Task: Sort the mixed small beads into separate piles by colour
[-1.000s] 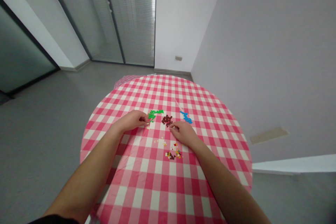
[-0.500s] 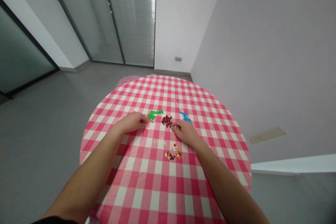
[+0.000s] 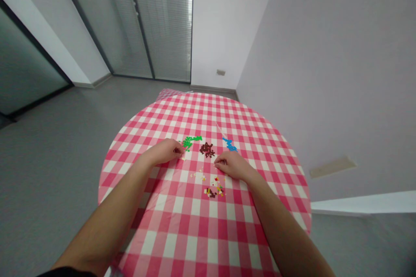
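Small coloured pieces lie in groups on a round table. My left hand (image 3: 167,150) rests just left of the green pieces (image 3: 187,143), its fingers curled together; whatever they hold, if anything, is too small to make out. To the right of the dark brown pieces (image 3: 207,149) is my right hand (image 3: 231,164), thumb and fingers pinched over the cloth, their content also not visible. Blue pieces (image 3: 230,145) sit just beyond that hand. Nearer to me are scattered pale pieces (image 3: 198,175) and a mixed cluster of brown, yellow, red and white pieces (image 3: 212,192).
A red-and-white checked tablecloth (image 3: 182,229) covers the table. Something thin and pale (image 3: 221,130) lies beyond the blue pieces. Behind the table stand a glass partition with blinds (image 3: 162,26) and a pale wall (image 3: 325,73) on the right.
My right hand has drawn back a little toward me and to the right, away from the brown pieces. My left hand has hardly moved.
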Demonstrator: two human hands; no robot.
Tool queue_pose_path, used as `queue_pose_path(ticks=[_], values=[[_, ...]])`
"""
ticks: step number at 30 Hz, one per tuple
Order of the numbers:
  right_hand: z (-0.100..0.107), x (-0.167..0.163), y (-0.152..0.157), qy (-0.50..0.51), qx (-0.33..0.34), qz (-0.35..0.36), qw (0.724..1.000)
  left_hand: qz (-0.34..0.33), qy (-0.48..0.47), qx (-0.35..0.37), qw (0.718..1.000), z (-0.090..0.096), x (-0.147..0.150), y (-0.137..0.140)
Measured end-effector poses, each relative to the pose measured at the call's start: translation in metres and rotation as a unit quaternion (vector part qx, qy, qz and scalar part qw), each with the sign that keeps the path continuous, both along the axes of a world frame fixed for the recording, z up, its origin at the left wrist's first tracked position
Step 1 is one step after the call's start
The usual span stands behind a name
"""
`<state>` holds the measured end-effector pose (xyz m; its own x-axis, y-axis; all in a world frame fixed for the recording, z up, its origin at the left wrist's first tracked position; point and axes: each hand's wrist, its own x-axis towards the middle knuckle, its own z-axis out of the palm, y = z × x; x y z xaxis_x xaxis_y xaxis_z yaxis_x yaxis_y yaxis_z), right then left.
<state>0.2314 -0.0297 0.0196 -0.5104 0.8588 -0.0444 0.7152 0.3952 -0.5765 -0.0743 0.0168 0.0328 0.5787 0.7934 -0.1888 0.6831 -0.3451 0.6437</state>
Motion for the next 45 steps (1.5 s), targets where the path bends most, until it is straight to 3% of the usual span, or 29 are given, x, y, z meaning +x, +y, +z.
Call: queue_pose_path(ticks=[13, 22, 29, 35, 40, 45], values=[[0.007, -0.012, -0.006, -0.014, 0.005, -0.023, 1.0, -0.033, 0.008, 0.006, 0.999, -0.004, 0.008, -0.002], [-0.002, -0.022, -0.006, 0.164, 0.01, -0.133, 0.977, 0.001, -0.045, 0.044, 0.998, 0.01, 0.028, -0.012], [-0.004, -0.029, -0.008, 0.221, -0.025, -0.091, 0.971, -0.01, -0.144, 0.06, 0.988, 0.005, 0.058, -0.026], [0.004, -0.03, -0.009, 0.219, -0.03, -0.081, 0.972, -0.009, -0.156, 0.066, 0.986, 0.004, 0.063, -0.029], [-0.007, -0.033, -0.009, 0.325, -0.085, -0.104, 0.936, -0.013, -0.171, 0.08, 0.982, 0.001, 0.066, -0.031], [-0.017, -0.032, -0.008, 0.352, -0.109, -0.104, 0.924, -0.055, -0.173, 0.094, 0.979, -0.004, 0.065, -0.029]])
